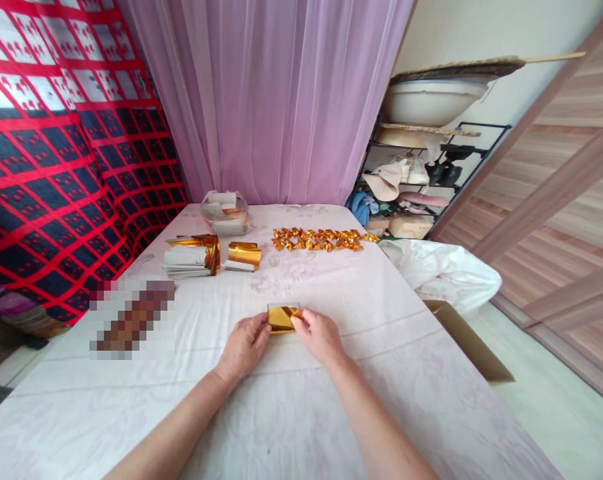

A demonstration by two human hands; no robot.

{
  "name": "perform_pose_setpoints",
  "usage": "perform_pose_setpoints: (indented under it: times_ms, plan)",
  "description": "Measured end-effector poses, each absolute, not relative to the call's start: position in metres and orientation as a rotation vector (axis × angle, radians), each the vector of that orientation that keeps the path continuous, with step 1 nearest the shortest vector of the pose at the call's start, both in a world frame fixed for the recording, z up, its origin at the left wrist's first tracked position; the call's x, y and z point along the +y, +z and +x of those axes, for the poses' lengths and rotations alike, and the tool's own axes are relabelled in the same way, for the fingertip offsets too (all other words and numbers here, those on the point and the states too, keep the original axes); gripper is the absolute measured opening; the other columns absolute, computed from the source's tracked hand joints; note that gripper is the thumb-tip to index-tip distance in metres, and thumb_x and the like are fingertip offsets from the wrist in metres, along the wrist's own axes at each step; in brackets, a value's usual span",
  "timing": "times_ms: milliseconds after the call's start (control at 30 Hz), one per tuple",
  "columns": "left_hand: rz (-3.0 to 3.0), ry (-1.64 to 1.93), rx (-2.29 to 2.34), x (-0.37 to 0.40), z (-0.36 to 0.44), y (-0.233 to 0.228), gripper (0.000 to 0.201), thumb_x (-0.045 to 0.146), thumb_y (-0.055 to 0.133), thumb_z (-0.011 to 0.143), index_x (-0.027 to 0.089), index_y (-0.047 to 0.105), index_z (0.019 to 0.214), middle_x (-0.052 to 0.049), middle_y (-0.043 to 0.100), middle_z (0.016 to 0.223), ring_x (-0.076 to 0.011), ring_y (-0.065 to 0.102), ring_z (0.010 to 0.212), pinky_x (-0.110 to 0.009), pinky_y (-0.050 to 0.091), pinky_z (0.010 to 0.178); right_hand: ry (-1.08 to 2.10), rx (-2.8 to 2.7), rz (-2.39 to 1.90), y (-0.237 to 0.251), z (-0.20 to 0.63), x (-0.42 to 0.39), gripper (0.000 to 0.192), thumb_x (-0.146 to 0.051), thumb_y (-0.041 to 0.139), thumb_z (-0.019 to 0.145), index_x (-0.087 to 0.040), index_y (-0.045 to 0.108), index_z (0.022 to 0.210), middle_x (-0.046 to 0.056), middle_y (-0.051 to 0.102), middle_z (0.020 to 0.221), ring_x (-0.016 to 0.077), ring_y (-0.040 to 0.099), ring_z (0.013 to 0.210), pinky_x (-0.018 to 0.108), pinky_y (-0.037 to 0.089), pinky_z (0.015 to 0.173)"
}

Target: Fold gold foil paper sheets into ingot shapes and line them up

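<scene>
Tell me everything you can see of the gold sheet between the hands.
The gold sheet looks shiny and foil-like, wider than deep in view, with darker patches across its face and a pale strip along its far edge. The left hand holds its left end, the right hand its right end, over the table; whether it touches the tabletop is unclear.

Bare forearms (186, 417) in an inward slant, left hand (245, 341) and right hand (321, 335) close together, each in a pinch.
</scene>
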State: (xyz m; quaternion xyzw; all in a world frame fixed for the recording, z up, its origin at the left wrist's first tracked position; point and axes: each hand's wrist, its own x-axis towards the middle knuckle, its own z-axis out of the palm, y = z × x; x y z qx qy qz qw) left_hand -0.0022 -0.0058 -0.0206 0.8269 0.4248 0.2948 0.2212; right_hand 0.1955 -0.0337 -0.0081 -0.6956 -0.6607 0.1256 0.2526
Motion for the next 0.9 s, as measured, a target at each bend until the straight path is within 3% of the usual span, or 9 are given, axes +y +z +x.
perform_pose_setpoints:
  times_ms: [133, 233, 367, 533, 667, 767, 900]
  plan:
    - [2.325, 0.922, 1.253, -0.006, -0.006, -0.021, 0.048, 0.027, 0.048, 0.091, 0.022, 0.041, 0.139, -0.010, 0.068, 0.117, -0.0238, 0.064, 0.108, -0.040, 0.053, 0.090, 0.292, -1.876, -1.938, -0.008, 0.195, -0.023, 0.022, -0.035, 0.051, 0.091, -0.026, 0.068, 0.081, 0.001, 0.070, 0.068, 0.0149, 0.058, 0.059, 0.025, 0.027, 0.054]
    - [2.539, 0.968, 1.188, -0.011, -0.007, -0.016, 0.047, 0.027, 0.049, 0.091, 0.020, 0.045, 0.137, -0.015, 0.054, 0.135, -0.0270, 0.053, 0.124, -0.045, 0.047, 0.100, 0.285, -1.943, -1.912, -0.007, 0.196, -0.016, 0.022, -0.034, 0.052, 0.090, -0.025, 0.067, 0.076, 0.000, 0.069, 0.066, 0.0144, 0.057, 0.058, 0.026, 0.025, 0.054]
    - [2.835, 0.711, 0.931, -0.018, 0.001, -0.013, 0.034, 0.028, 0.051, 0.092, 0.021, 0.057, 0.124, -0.011, 0.063, 0.125, -0.0283, 0.055, 0.119, -0.051, 0.042, 0.104, 0.335, -1.937, -1.912, -0.009, 0.198, -0.014, 0.024, -0.033, 0.051, 0.090, -0.024, 0.063, 0.072, 0.000, 0.066, 0.063, 0.0141, 0.055, 0.056, 0.026, 0.026, 0.054]
    - [2.879, 0.510, 0.892, -0.017, 0.011, -0.021, 0.047, 0.041, 0.051, 0.093, 0.023, 0.048, 0.137, -0.009, 0.061, 0.131, -0.0273, 0.052, 0.125, -0.052, 0.032, 0.111, 0.387, -1.860, -1.857, -0.014, 0.202, -0.018, 0.019, -0.030, 0.050, 0.088, -0.023, 0.061, 0.075, 0.001, 0.068, 0.071, 0.0139, 0.058, 0.061, 0.024, 0.033, 0.058]
    - [2.877, 0.459, 0.888, -0.013, 0.011, -0.023, 0.051, 0.043, 0.051, 0.093, 0.023, 0.046, 0.139, -0.010, 0.060, 0.132, -0.0280, 0.052, 0.126, -0.053, 0.032, 0.111, 0.395, -1.793, -1.874, -0.018, 0.204, -0.020, 0.015, -0.027, 0.052, 0.084, -0.023, 0.065, 0.091, 0.000, 0.069, 0.075, 0.0141, 0.059, 0.062, 0.024, 0.038, 0.060]
    - [2.881, 0.444, 0.868, -0.012, 0.010, -0.021, 0.052, 0.043, 0.052, 0.092, 0.021, 0.047, 0.139, -0.011, 0.061, 0.132, -0.0294, 0.053, 0.124, -0.054, 0.035, 0.110, 0.373, -1.787, -1.872, -0.021, 0.203, -0.022, 0.032, -0.025, 0.052, 0.084, -0.024, 0.061, 0.114, -0.001, 0.070, 0.077, 0.0150, 0.061, 0.063, 0.025, 0.042, 0.062]
    - [2.850, 0.469, 0.820, -0.012, 0.009, -0.019, 0.051, 0.040, 0.050, 0.094, 0.022, 0.045, 0.141, -0.010, 0.061, 0.133, -0.0280, 0.053, 0.126, -0.051, 0.037, 0.109, 0.205, -1.808, -1.883, -0.021, 0.203, -0.025, 0.034, -0.025, 0.051, 0.085, -0.023, 0.060, 0.118, 0.004, 0.069, 0.090, 0.0178, 0.064, 0.075, 0.027, 0.045, 0.066]
